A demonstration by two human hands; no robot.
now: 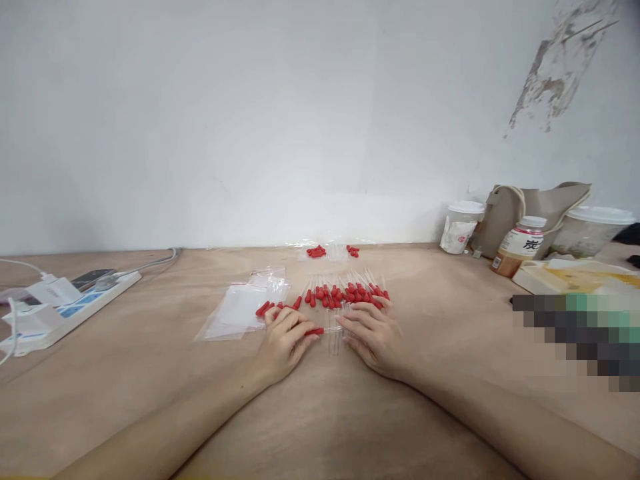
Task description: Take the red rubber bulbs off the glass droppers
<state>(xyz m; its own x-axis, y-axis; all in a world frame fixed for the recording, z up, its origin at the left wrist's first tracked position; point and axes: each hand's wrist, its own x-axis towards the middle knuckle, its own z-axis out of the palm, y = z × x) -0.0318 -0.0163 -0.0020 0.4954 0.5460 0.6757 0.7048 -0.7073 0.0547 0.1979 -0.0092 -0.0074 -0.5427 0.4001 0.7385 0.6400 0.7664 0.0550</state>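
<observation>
On the brown table lies a heap of clear glass droppers with red rubber bulbs. My left hand and my right hand meet just in front of the heap. Between them they hold one dropper level, the left fingers pinched on its red bulb, the right fingers curled on its glass tube. A few loose red bulbs lie by my left hand, beside a stack of small clear zip bags.
A second small pile of red bulbs on clear plastic lies near the wall. A white power strip with plugs and cables sits at the left. Cups, a bottle, a grey bag and a lidded tub stand at the right.
</observation>
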